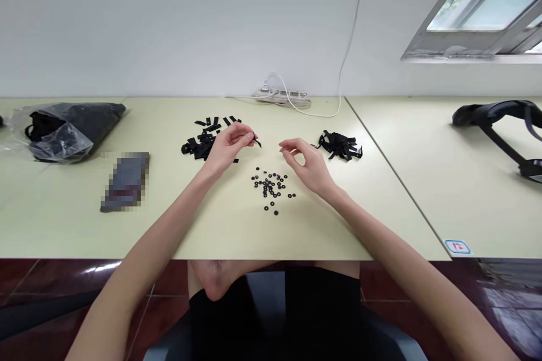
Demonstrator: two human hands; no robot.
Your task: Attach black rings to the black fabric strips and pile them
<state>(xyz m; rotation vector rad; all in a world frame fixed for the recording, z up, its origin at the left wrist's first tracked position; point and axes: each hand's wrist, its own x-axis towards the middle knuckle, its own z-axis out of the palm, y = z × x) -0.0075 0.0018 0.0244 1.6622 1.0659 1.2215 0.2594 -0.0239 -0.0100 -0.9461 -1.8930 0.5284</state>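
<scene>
My left hand [231, 145] is raised over the table's middle, its thumb and fingers pinched on a short black fabric strip [258, 142]. Across from it, my right hand [308, 166] has its thumb and fingertips drawn together; whatever may be between them is too small to make out. Below and between both hands lie many small black rings [271, 185], loosely scattered. A pile of flat black strips [202, 145] is partly behind my left hand. Beyond my right hand sits a heap of looped or bent black strips [339, 145].
A clear plastic bag with black material [80, 130] lies at the far left, near a blurred dark flat object [126, 181]. A power strip [283, 96] with a white cable [351, 39] is against the wall. Black headgear [499, 118] rests right of the table seam [393, 169].
</scene>
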